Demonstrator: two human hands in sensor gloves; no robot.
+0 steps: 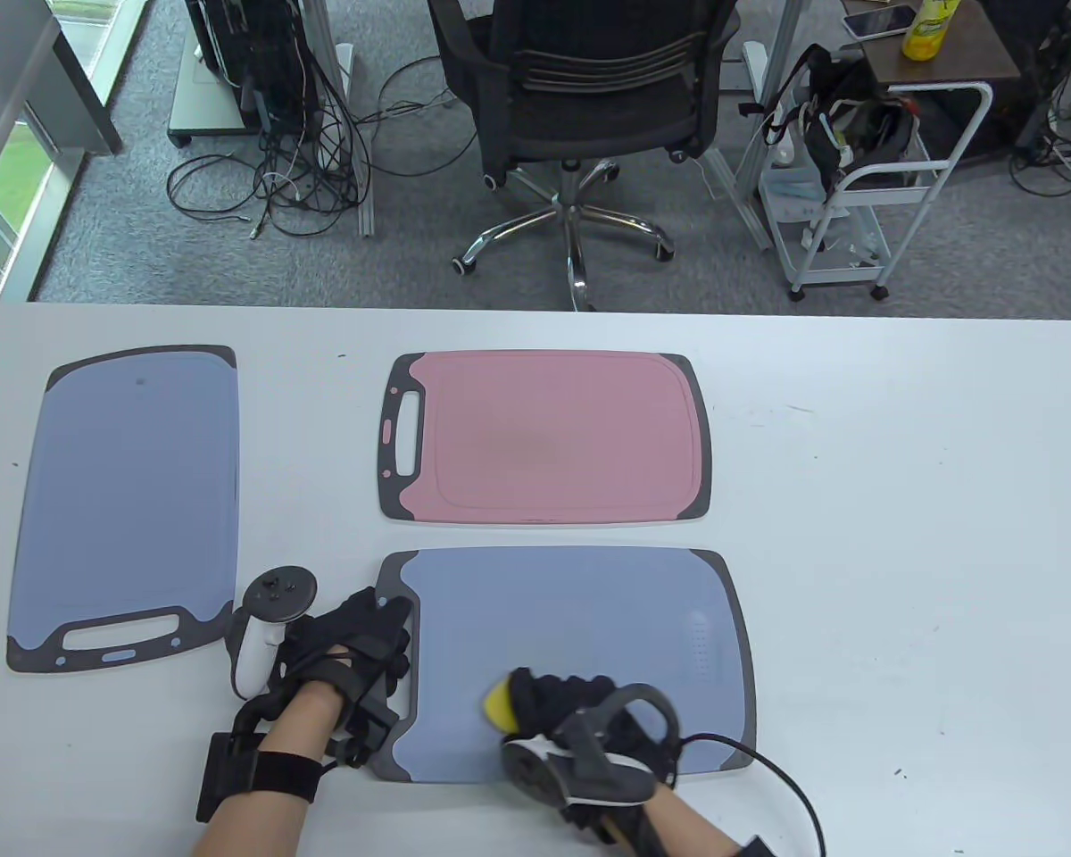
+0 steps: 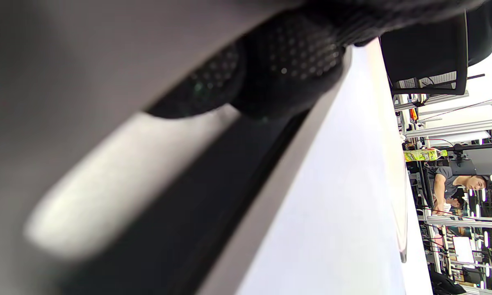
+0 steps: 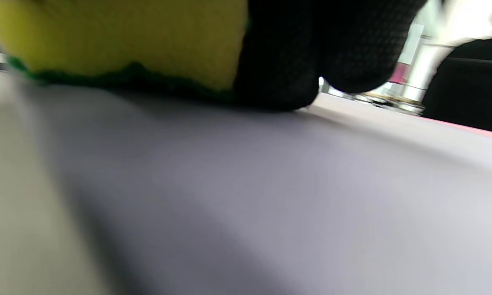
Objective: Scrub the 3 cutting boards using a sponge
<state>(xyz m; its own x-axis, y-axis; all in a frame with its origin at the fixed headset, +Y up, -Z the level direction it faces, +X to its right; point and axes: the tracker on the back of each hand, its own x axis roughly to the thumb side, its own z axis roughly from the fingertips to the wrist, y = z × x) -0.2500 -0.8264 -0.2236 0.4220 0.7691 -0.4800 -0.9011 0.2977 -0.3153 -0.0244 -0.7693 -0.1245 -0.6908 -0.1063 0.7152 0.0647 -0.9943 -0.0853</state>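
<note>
Three cutting boards lie on the white table: a blue one at the left, a pink one at the middle back, and a blue one at the front. My right hand grips a yellow sponge with a green underside and presses it onto the front blue board near its front edge. My left hand lies on that board's dark left handle end, its fingers pressed flat on it.
A black office chair stands behind the table. Beside it to the right is a white cart, and cables lie on the floor at the left. The table's right half is bare white surface.
</note>
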